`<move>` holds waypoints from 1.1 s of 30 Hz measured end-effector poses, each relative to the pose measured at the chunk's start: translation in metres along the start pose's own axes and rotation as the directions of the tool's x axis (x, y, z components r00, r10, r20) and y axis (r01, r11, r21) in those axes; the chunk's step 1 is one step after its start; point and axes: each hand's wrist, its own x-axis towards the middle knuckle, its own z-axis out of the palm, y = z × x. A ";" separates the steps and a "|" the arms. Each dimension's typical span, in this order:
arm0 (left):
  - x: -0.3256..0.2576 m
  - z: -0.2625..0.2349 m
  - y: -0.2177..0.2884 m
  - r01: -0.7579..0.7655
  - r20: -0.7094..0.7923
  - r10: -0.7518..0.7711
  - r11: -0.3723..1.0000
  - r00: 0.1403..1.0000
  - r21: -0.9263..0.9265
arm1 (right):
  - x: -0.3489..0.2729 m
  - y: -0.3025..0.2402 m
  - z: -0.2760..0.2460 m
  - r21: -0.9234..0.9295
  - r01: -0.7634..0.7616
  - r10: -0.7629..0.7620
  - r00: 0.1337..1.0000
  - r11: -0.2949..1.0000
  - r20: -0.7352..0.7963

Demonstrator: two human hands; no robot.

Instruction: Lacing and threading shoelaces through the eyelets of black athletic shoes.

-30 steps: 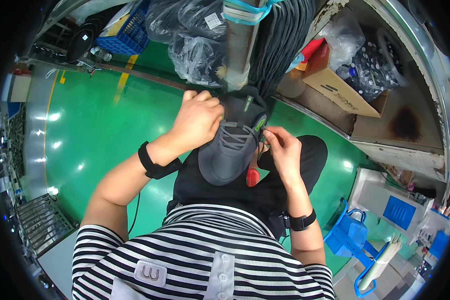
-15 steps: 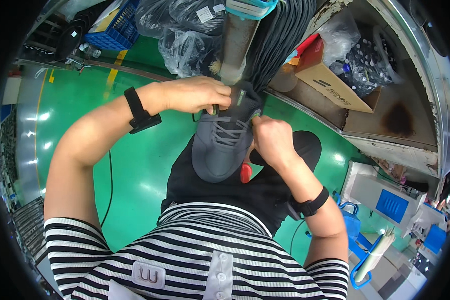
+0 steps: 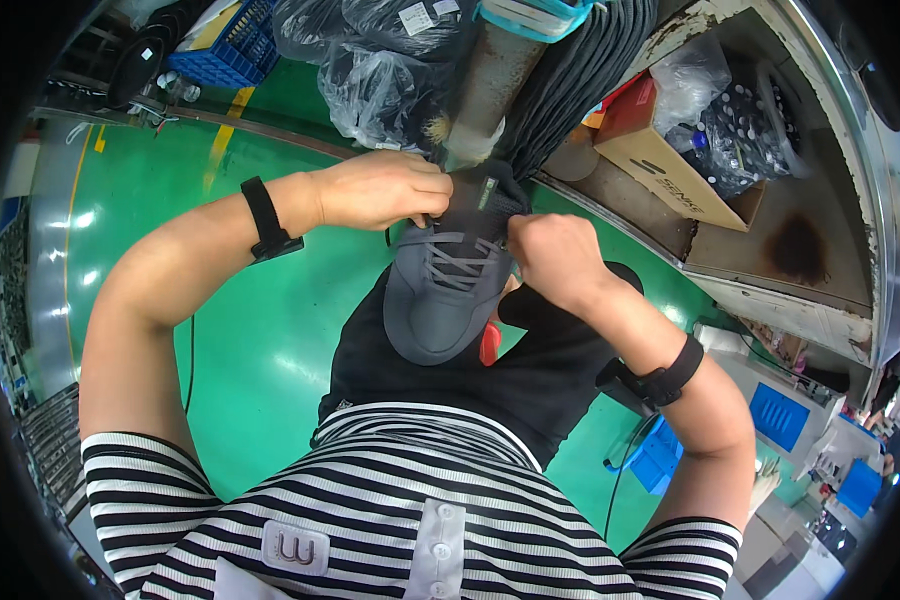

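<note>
A dark grey sneaker (image 3: 430, 322) rests over my lap, toe toward me, with grey laces (image 3: 455, 268) crisscrossed over its tongue. My left hand (image 3: 388, 190) is closed on the left edge of the shoe's opening, beside the upper eyelets. On the opposite edge my right hand (image 3: 558, 258) pinches the shoe near the collar, its knuckles up. Fingertips of both hands are partly hidden, so any lace end between them cannot be made out. The dark tongue (image 3: 486, 198) stands up between the hands.
Beyond the shoe stands a rusty metal post (image 3: 485, 95), beside a hanging bundle of black cords (image 3: 575, 105). Clear plastic bags (image 3: 370, 95) lie at its left. A cardboard box (image 3: 660, 165) sits on a worn metal shelf at right. A blue crate (image 3: 232, 50) is far left.
My right hand has shifted slightly up and right along the shoe's edge, and its elbow has swung outward. My left hand has moved only slightly left; the shoe stays nearly still.
</note>
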 end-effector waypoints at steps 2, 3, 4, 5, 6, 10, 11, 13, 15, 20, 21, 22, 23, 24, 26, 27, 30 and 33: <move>-0.001 0.002 0.000 -0.018 -0.055 0.017 0.999 0.998 -0.026 | -0.006 0.004 0.005 0.497 -0.334 0.346 0.936 0.801 0.071; -0.002 0.002 0.001 -0.005 -0.062 0.004 1.000 0.998 -0.023 | -0.008 0.003 0.009 0.526 -0.361 0.377 0.923 0.770 0.082; -0.001 0.003 0.002 0.002 -0.051 -0.003 1.000 0.999 -0.013 | -0.011 0.000 0.013 0.521 -0.369 0.357 0.925 0.770 0.127; -0.001 0.003 0.003 0.010 -0.043 -0.010 1.000 0.999 -0.002 | -0.014 -0.003 0.017 0.505 -0.291 0.350 0.936 0.813 -0.024; 0.000 0.003 0.004 0.015 -0.045 -0.015 1.000 0.999 -0.005 | -0.016 -0.007 0.022 0.473 -0.242 0.338 0.933 0.847 -0.128; 0.003 0.003 0.006 -0.028 -0.080 0.030 0.999 0.996 0.024 | -0.021 -0.012 0.030 0.133 0.021 0.028 0.934 0.991 -0.357; 0.004 0.002 0.006 -0.037 -0.040 0.038 0.999 0.998 0.035 | -0.020 -0.010 0.028 0.084 0.035 -0.004 0.941 0.996 -0.339; 0.008 -0.002 0.005 -0.014 0.013 0.014 0.999 1.000 0.035 | -0.015 -0.002 0.018 0.043 0.101 -0.081 0.944 0.994 -0.321; 0.015 -0.006 0.004 0.008 0.064 -0.010 0.999 0.998 0.036 | -0.008 0.006 0.005 0.050 0.107 -0.090 0.959 0.993 -0.269; 0.039 -0.013 0.006 0.090 0.416 -0.131 0.989 0.900 0.117 | 0.011 0.024 -0.012 0.153 0.283 -0.262 0.954 0.947 -0.144; 0.042 -0.014 0.005 0.089 0.402 -0.124 0.990 0.907 0.106 | 0.012 0.024 -0.010 0.170 0.277 -0.271 0.961 0.946 -0.057; 0.045 -0.014 0.004 0.127 0.486 -0.175 0.983 0.856 0.131 | 0.011 0.023 -0.007 0.173 0.300 -0.302 0.953 0.938 -0.014; 0.047 -0.015 0.002 0.151 0.564 -0.195 0.981 0.803 0.126 | 0.009 0.021 -0.003 0.222 0.214 -0.211 0.977 0.951 -0.040; 0.047 -0.016 0.000 0.181 0.554 -0.238 0.971 0.798 0.155 | 0.007 0.019 0.002 0.260 0.101 -0.097 0.995 0.960 -0.027; 0.049 -0.017 -0.004 0.329 0.619 -0.214 0.941 0.756 -0.077 | 0.004 0.017 0.007 0.418 -0.076 0.072 0.997 0.905 0.027; 0.050 -0.018 -0.006 0.440 0.647 -0.267 0.890 0.714 -0.117 | 0.004 0.018 0.008 0.530 -0.088 0.074 0.996 0.844 0.047; 0.057 -0.019 -0.005 0.394 0.607 -0.259 0.914 0.752 -0.097 | 0.013 0.031 0.005 0.575 -0.216 0.085 0.965 0.789 0.246; 0.068 -0.016 0.008 0.455 0.592 -0.395 0.889 0.703 0.053 | 0.024 0.041 0.005 0.475 -0.140 -0.061 0.921 0.869 0.384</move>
